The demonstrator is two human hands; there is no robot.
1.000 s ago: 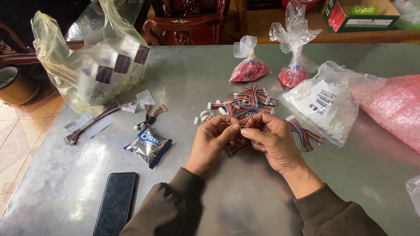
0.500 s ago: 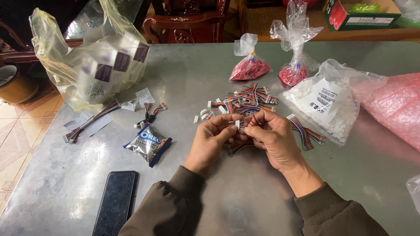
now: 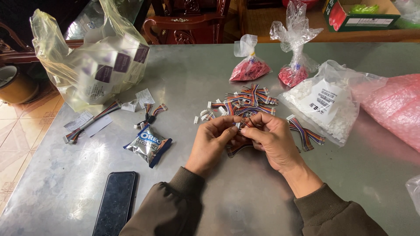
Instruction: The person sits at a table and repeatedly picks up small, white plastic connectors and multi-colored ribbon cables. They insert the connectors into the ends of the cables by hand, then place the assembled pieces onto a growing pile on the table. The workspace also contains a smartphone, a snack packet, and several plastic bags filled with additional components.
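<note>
Pinched between the fingertips of both hands, a short multicoloured ribbon cable (image 3: 245, 124) with a small white connector at its end is held just above the grey metal table (image 3: 245, 192). The left hand (image 3: 213, 142) is closed narrowly on the connector end, thumb and forefinger pressed together. The right hand (image 3: 271, 142) is curled over the cable from the other side, its fingertips meeting those of the left; more striped wire is seen trailing beneath both palms.

Just beyond the hands, a loose pile of similar cables (image 3: 247, 101) is spread on the table. Two knotted bags of red parts (image 3: 292, 74) are stood further back, and a clear bag of white connectors (image 3: 326, 107) is laid to the right, touching a pink bubble-wrap bag (image 3: 393, 107). To the left, a blue snack packet (image 3: 148, 145) and a dark phone (image 3: 116, 203) are laid well apart from the hands, with a large yellowish plastic bag (image 3: 94, 65) at the far corner.
</note>
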